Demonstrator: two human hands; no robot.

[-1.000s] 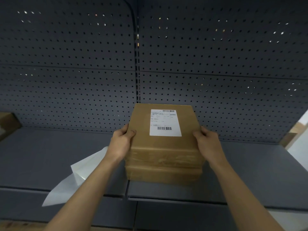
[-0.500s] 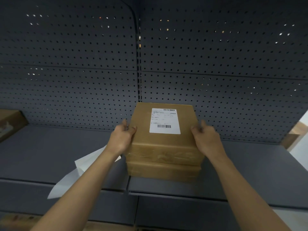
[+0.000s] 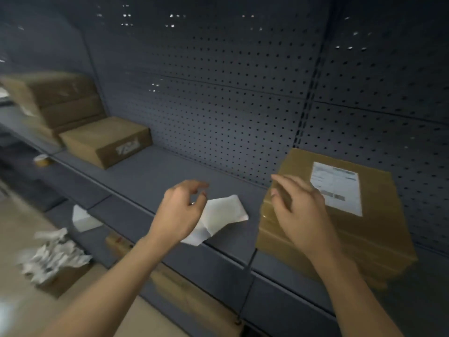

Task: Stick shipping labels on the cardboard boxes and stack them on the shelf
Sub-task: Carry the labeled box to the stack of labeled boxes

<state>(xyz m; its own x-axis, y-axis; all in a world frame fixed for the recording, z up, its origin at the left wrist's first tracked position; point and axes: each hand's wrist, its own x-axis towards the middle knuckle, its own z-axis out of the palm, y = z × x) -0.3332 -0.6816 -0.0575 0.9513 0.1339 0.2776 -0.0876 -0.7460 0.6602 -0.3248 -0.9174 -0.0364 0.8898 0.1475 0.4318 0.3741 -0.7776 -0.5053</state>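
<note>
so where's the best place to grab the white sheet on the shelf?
Pinch the white sheet at its near corner, coming from the aisle side. That corner looks lifted and seems to poke past the front lip of the shelf, so fingers can get under it. The rest lies flatter on the shelf. The left hand is nearest.

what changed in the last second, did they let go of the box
Yes, both hands let go. The left hand moved left to the white paper, grip unclear; the right hand drew back, open. The labelled box stays on its stack on the shelf, and the paper lies where it was.
</note>
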